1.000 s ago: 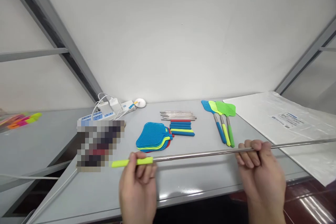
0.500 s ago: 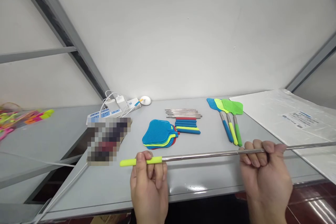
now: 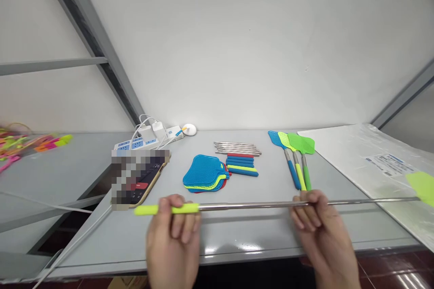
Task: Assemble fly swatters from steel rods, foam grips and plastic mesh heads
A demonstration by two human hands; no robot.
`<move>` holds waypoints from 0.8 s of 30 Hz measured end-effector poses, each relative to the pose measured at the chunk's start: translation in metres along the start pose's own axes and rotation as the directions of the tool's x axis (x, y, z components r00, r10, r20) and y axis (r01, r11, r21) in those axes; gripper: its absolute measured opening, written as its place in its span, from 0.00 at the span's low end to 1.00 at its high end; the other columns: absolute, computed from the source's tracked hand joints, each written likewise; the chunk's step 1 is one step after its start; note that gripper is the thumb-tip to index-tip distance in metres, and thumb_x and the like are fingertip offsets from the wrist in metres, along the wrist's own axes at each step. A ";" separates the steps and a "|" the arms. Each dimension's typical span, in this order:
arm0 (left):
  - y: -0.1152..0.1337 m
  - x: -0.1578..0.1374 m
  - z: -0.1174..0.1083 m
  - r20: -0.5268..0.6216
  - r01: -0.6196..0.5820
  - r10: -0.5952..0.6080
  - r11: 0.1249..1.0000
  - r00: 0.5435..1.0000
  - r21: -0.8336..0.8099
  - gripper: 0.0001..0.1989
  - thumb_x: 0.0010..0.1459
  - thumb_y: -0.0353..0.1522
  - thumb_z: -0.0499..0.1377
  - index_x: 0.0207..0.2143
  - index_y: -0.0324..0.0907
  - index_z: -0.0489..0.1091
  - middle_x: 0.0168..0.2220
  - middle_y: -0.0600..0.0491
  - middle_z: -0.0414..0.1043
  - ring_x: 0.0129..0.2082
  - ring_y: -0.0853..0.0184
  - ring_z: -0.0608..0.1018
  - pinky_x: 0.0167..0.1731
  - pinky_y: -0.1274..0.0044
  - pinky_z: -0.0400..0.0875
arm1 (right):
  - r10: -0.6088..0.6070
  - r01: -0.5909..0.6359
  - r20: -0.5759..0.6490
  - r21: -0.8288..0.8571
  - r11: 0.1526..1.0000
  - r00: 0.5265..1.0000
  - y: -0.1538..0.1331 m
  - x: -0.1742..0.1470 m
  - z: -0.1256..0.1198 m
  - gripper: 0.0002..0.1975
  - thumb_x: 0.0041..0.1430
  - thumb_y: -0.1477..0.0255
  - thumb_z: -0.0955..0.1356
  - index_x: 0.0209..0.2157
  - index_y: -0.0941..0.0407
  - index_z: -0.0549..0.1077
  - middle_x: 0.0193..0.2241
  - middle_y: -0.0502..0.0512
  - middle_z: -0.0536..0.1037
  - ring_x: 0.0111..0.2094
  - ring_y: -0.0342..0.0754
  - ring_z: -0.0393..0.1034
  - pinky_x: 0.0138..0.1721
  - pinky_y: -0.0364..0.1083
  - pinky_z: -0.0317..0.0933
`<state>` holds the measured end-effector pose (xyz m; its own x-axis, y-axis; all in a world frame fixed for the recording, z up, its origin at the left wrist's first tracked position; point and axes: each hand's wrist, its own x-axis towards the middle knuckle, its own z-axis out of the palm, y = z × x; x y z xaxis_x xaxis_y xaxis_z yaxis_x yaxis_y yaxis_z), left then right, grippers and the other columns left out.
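Observation:
A telescopic fly swatter [image 3: 244, 206] stretches across the front of the table, its steel rod drawn out long. My left hand [image 3: 174, 239] is closed around its yellow handle. My right hand [image 3: 320, 230] grips the rod farther along, fingers curled over it. The swatter's yellow head [image 3: 422, 186] shows partly at the right edge. Behind the rod lie a stack of swatter heads [image 3: 203, 171], blue on top, a row of coloured handles [image 3: 241, 165] and several bare steel rods [image 3: 235, 148]. Three assembled swatters [image 3: 294, 158] in blue, yellow and green rest to their right.
On the left, a phone [image 3: 145, 183], partly pixelated, lies beside a white power strip [image 3: 135, 145] with chargers and cables. White plastic packaging [image 3: 352, 149] with a label covers the right side. Colourful plastic pieces [image 3: 34, 144] lie on a neighbouring surface. Grey metal posts [image 3: 101, 45] frame the table.
Both hands and the swatter have shifted left in the picture. The yellow head has come into view at the right edge. The view has turned slightly.

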<state>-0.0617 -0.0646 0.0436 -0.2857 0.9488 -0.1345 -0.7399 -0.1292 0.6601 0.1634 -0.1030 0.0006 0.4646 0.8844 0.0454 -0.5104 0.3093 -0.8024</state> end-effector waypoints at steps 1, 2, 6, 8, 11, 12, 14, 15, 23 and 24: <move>0.006 0.004 -0.001 -0.013 -0.029 0.029 0.999 0.999 -0.024 0.12 0.58 0.38 0.64 0.28 0.39 0.68 0.16 0.64 0.46 0.15 0.78 0.52 0.16 0.85 0.57 | -0.048 0.047 -0.025 -0.018 0.999 0.999 -0.002 0.001 -0.003 0.11 0.57 0.62 0.72 0.30 0.55 0.75 0.19 0.44 0.59 0.18 0.37 0.51 0.21 0.40 0.53; 0.011 0.008 -0.002 -0.021 -0.052 0.051 0.998 0.998 -0.042 0.12 0.59 0.36 0.63 0.28 0.40 0.67 0.17 0.64 0.46 0.15 0.78 0.52 0.16 0.85 0.58 | -0.085 0.084 -0.024 -0.042 0.996 0.996 -0.003 0.002 -0.004 0.10 0.57 0.63 0.72 0.30 0.55 0.75 0.21 0.46 0.63 0.19 0.37 0.54 0.22 0.41 0.55; 0.018 0.012 -0.003 -0.023 -0.063 0.061 0.994 0.998 -0.093 0.10 0.60 0.33 0.62 0.28 0.40 0.65 0.18 0.63 0.47 0.15 0.77 0.51 0.16 0.84 0.58 | -0.114 0.129 0.134 -0.107 0.986 0.984 0.001 -0.001 0.001 0.05 0.58 0.67 0.72 0.32 0.53 0.77 0.26 0.50 0.69 0.24 0.41 0.64 0.25 0.43 0.58; 0.015 0.009 -0.003 -0.032 -0.061 0.057 0.992 0.998 -0.114 0.11 0.60 0.33 0.61 0.27 0.41 0.63 0.18 0.63 0.47 0.15 0.77 0.51 0.16 0.83 0.58 | -0.123 0.148 0.193 -0.120 0.982 0.973 0.004 -0.002 0.004 0.04 0.59 0.68 0.71 0.33 0.52 0.78 0.25 0.50 0.70 0.25 0.42 0.64 0.25 0.43 0.58; 0.003 -0.001 0.001 -0.047 -0.047 0.041 0.990 0.998 -0.134 0.14 0.60 0.35 0.62 0.26 0.41 0.61 0.17 0.63 0.46 0.15 0.77 0.50 0.16 0.83 0.56 | -0.174 0.216 0.266 -0.138 0.967 0.948 0.006 -0.003 0.009 0.04 0.61 0.70 0.70 0.35 0.51 0.79 0.23 0.50 0.70 0.25 0.42 0.64 0.26 0.43 0.58; -0.004 -0.005 0.003 -0.044 -0.015 0.010 0.991 0.999 -0.135 0.15 0.60 0.37 0.62 0.25 0.41 0.61 0.17 0.64 0.45 0.14 0.77 0.49 0.15 0.83 0.55 | -0.175 0.232 0.308 -0.161 0.959 0.935 0.007 -0.004 0.013 0.04 0.61 0.71 0.69 0.35 0.51 0.79 0.24 0.50 0.70 0.26 0.42 0.65 0.27 0.44 0.58; -0.020 -0.014 0.008 -0.017 0.106 -0.108 0.987 0.994 -0.121 0.17 0.60 0.40 0.62 0.24 0.41 0.61 0.16 0.64 0.45 0.14 0.77 0.48 0.15 0.82 0.54 | -0.129 0.232 0.396 -0.224 0.947 0.909 0.010 -0.006 0.022 0.05 0.61 0.72 0.69 0.34 0.51 0.80 0.26 0.51 0.71 0.27 0.43 0.66 0.28 0.45 0.58; -0.027 -0.019 0.011 0.005 0.172 -0.172 0.979 0.985 -0.112 0.18 0.60 0.42 0.61 0.24 0.41 0.62 0.15 0.64 0.45 0.14 0.77 0.48 0.15 0.82 0.54 | -0.094 0.217 0.425 -0.250 0.944 0.900 0.012 -0.008 0.028 0.05 0.61 0.72 0.69 0.34 0.51 0.80 0.27 0.51 0.71 0.28 0.44 0.66 0.29 0.45 0.59; -0.045 -0.032 0.018 0.033 0.202 -0.199 0.966 0.979 -0.159 0.19 0.63 0.43 0.58 0.24 0.42 0.62 0.16 0.63 0.44 0.14 0.77 0.50 0.16 0.80 0.54 | -0.050 0.163 0.400 -0.253 0.954 0.915 0.021 -0.016 0.055 0.04 0.58 0.71 0.71 0.32 0.50 0.80 0.24 0.48 0.69 0.25 0.42 0.65 0.27 0.44 0.58; -0.044 -0.031 0.018 0.036 0.208 -0.205 0.965 0.978 -0.162 0.19 0.63 0.43 0.57 0.24 0.42 0.63 0.15 0.63 0.44 0.14 0.77 0.50 0.16 0.80 0.54 | -0.046 0.153 0.394 -0.244 0.958 0.918 0.021 -0.015 0.058 0.03 0.57 0.71 0.72 0.31 0.50 0.80 0.24 0.48 0.69 0.25 0.42 0.64 0.27 0.43 0.58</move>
<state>-0.0089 -0.0834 0.0319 -0.1062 0.9648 -0.2405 -0.8719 0.0259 0.4889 0.1037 -0.0898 0.0172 0.1647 0.9354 0.3130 -0.2407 0.3458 -0.9069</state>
